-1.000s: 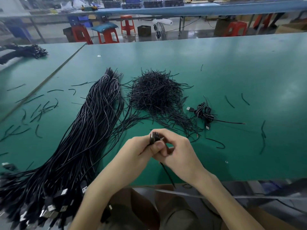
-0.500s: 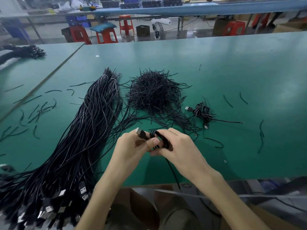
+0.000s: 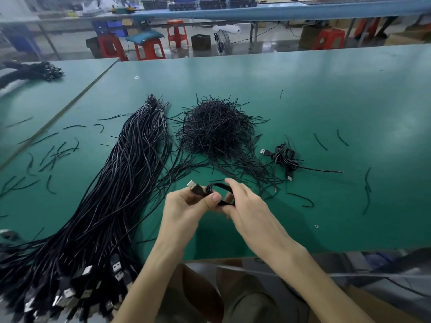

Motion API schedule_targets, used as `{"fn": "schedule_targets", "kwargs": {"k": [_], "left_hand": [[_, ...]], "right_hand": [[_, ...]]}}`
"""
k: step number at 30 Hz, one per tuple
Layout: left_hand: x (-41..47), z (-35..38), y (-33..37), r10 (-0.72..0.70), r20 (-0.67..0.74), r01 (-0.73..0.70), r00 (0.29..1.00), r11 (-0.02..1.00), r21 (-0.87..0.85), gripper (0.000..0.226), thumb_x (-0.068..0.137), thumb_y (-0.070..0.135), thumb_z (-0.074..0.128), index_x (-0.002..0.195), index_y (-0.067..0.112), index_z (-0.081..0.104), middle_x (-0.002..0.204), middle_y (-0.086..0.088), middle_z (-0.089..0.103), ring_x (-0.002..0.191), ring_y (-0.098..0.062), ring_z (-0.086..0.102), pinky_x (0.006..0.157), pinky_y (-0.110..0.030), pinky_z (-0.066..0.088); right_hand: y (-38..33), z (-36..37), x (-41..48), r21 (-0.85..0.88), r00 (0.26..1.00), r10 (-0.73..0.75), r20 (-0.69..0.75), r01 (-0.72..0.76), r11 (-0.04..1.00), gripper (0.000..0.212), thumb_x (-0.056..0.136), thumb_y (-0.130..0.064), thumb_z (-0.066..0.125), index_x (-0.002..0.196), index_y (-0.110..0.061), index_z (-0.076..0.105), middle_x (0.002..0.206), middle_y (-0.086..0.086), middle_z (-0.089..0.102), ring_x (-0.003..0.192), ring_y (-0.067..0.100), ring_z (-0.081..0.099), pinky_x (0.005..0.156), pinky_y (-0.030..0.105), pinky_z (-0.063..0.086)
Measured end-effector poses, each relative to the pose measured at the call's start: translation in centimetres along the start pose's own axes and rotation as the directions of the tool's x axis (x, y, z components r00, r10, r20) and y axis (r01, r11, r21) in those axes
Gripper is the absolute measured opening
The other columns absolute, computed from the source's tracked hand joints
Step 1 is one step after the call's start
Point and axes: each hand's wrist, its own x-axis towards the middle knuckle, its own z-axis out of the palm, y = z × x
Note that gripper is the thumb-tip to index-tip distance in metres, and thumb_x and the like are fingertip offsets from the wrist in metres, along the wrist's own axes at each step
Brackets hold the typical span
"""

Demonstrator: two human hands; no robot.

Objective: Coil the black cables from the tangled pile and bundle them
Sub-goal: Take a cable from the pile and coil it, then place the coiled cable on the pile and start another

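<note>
A small coil (image 3: 219,186) of black cable is held above the near edge of the counter (image 3: 326,101), between both hands. The left hand (image 3: 184,206) pinches it between thumb and fingers just behind the plug (image 3: 193,184), whose metal end sticks up and to the left. The right hand (image 3: 249,206) has its fingers curled round the right side of the loop, the forefinger lying over the top. The two hands touch at the coil.

To the left, a long thick sheaf of cables (image 3: 112,194) runs from the middle of the counter to the near left corner, where its plugs lie bunched at the edge, beside the left forearm. Beyond the hands sits a heap of short ties (image 3: 217,131); loose strands from it trail toward the near side and lie on the counter just past the fingers. Right of the heap lies one tied bundle (image 3: 284,157), with a plug at its left, another at its near side and a free tail pointing right.

Stray ties (image 3: 53,155) are scattered on the left of the counter, and a few more on the right. At the far left, on the neighbouring counter, lie more black bundles (image 3: 30,71). Past the far edge stand red stools (image 3: 149,47) and a fan (image 3: 224,43) on the floor.
</note>
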Motion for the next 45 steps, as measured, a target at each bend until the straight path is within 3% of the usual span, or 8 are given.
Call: {"fn": "schedule_targets", "kwargs": {"k": [5, 9, 12, 17, 25, 28, 32, 45], "left_hand": [[0.3, -0.6, 0.0, -0.164, 0.028, 0.162, 0.986, 0.985, 0.066, 0.02, 0.073, 0.04, 0.082, 0.079, 0.021, 0.083, 0.078, -0.007, 0.079, 0.077, -0.018, 0.076, 0.081, -0.035, 0.06], [0.6, -1.1, -0.2, -0.134, -0.081, 0.156, 0.988, 0.818, 0.553, 0.057, 0.07, 0.073, 0.073, 0.052, 0.02, 0.06, 0.047, 0.011, 0.057, 0.043, -0.004, 0.046, 0.047, -0.018, 0.033], [0.8, -1.8, 0.2, -0.104, -0.104, 0.147, 0.989, 0.673, 0.725, 0.05, 0.07, 0.073, 0.073, 0.08, 0.026, 0.058, 0.07, 0.014, 0.061, 0.061, -0.001, 0.054, 0.055, -0.021, 0.037], [1.4, -2.8, 1.1, -0.216, 0.321, -0.132, 0.922, 0.603, 0.787, 0.026, 0.098, 0.052, 0.057, 0.096, 0.03, 0.069, 0.083, 0.013, 0.07, 0.072, -0.003, 0.062, 0.067, -0.03, 0.051], [1.4, -1.1, -0.8, -0.162, 0.283, -0.146, 0.945, 0.566, 0.812, 0.039, 0.11, 0.045, 0.026, 0.084, 0.02, 0.044, 0.079, 0.001, 0.06, 0.071, -0.02, 0.055, 0.068, -0.042, 0.045], [1.6, -1.1, -2.0, -0.054, 0.081, -0.024, 0.995, 0.676, 0.736, 0.041, 0.11, 0.042, 0.029, 0.081, 0.017, 0.044, 0.071, 0.003, 0.055, 0.061, -0.017, 0.049, 0.058, -0.037, 0.035], [2.4, -1.4, -3.1, -0.112, -0.166, 0.169, 0.98, 0.905, 0.39, 0.042, 0.112, 0.031, 0.033, 0.08, 0.012, 0.053, 0.064, 0.005, 0.042, 0.053, -0.011, 0.037, 0.053, -0.03, 0.032], [2.5, -1.2, -4.0, -0.136, -0.183, 0.191, 0.974, 0.923, 0.333, 0.042, 0.111, 0.033, 0.033, 0.082, 0.016, 0.058, 0.06, 0.014, 0.044, 0.054, -0.006, 0.039, 0.054, -0.031, 0.031]], "right_hand": [[0.4, 0.6, -0.1, -0.183, 0.997, -0.043, 0.07, 0.055, 0.982, 0.012, 0.108, -0.026, 0.045, 0.117, -0.019, 0.05, 0.101, -0.003, 0.054, 0.079, 0.02, 0.062, 0.069, 0.037, 0.052], [0.8, 1.1, 0.1, -0.335, 0.987, -0.116, 0.109, 0.147, 0.931, 0.015, 0.107, -0.008, 0.043, 0.112, -0.02, 0.049, 0.097, -0.004, 0.052, 0.072, 0.017, 0.06, 0.06, 0.029, 0.048], [1.0, 1.1, 0.4, -0.364, 0.98, -0.135, 0.143, 0.179, 0.914, 0.019, 0.105, -0.005, 0.045, 0.113, -0.021, 0.05, 0.098, -0.005, 0.05, 0.074, 0.019, 0.06, 0.064, 0.034, 0.052], [1.1, 1.2, 0.7, -0.41, 0.963, -0.199, 0.183, 0.259, 0.874, 0.018, 0.101, -0.005, 0.051, 0.108, -0.021, 0.05, 0.093, -0.008, 0.042, 0.075, 0.015, 0.053, 0.059, 0.029, 0.044], [2.0, 1.0, 3.0, -0.419, 0.956, -0.275, 0.101, 0.292, 0.86, 0.023, 0.101, -0.023, 0.058, 0.123, -0.02, 0.054, 0.117, -0.006, 0.059, 0.11, 0.015, 0.056, 0.093, 0.029, 0.044], [2.3, 0.3, 4.1, -0.451, 0.971, -0.213, -0.109, 0.143, 0.881, 0.055, 0.094, -0.032, 0.068, 0.141, -0.011, 0.048, 0.134, 0.003, 0.057, 0.126, 0.021, 0.051, 0.109, 0.036, 0.036], [3.7, -0.6, 5.8, -0.289, 0.925, 0.028, -0.378, -0.147, 0.946, 0.046, 0.098, -0.026, 0.066, 0.136, -0.006, 0.049, 0.13, 0.01, 0.05, 0.121, 0.026, 0.048, 0.103, 0.035, 0.041], [4.7, 1.2, 6.8, -0.332, 0.945, 0.135, -0.296, -0.235, 0.914, 0.014, 0.101, -0.032, 0.061, 0.101, -0.019, 0.067, 0.105, -0.001, 0.062, 0.108, 0.023, 0.044, 0.096, 0.035, 0.033]]}}
